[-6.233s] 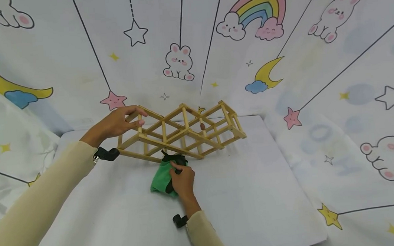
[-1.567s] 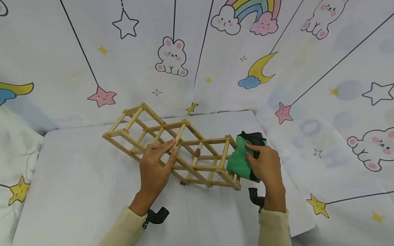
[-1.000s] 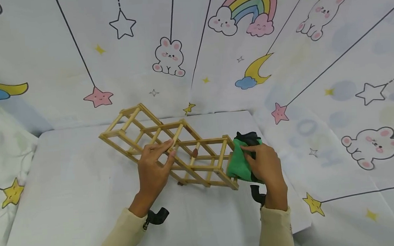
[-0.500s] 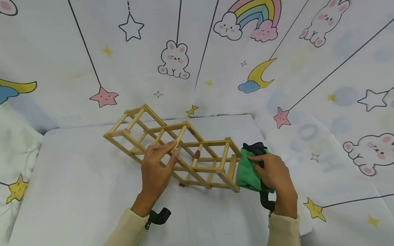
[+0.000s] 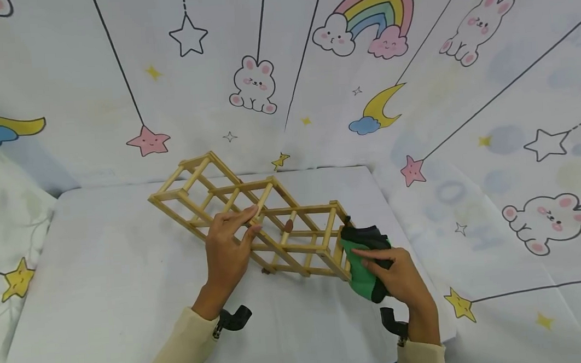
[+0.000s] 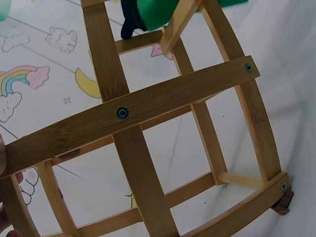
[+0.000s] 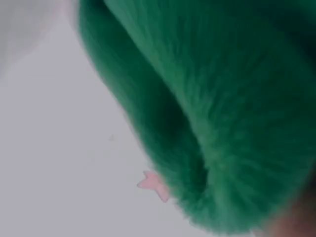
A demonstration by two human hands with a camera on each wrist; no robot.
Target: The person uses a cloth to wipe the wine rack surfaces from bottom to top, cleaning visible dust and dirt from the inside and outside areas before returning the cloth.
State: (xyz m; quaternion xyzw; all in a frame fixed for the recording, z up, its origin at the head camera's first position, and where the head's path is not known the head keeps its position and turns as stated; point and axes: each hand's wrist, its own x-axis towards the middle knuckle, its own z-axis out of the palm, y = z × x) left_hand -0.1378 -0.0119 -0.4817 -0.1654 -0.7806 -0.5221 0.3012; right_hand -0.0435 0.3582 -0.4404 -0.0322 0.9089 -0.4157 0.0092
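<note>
A slatted bamboo rack with crossing bars lies slantwise on the table, its right end nearer the person. At its middle the left hand pinches a corner post between thumb and fingers. The right hand holds a bunched green cloth with black parts against the rack's right end. Fuzzy green folds of the cloth fill much of the right wrist view. In the left wrist view, riveted slats of the rack cross the picture, with the green cloth at the top.
The white table meets a printed cloth backdrop behind the rack and at both sides. A brown oval piece sits on one post. Another small brown piece shows at a lower corner. Black wrist cameras jut inward from both wrists.
Since the oldest frame the rack has turned, the left hand shifted from its left part to the middle, and the cloth went to the right end. Lately the cloth moved down along that end.
</note>
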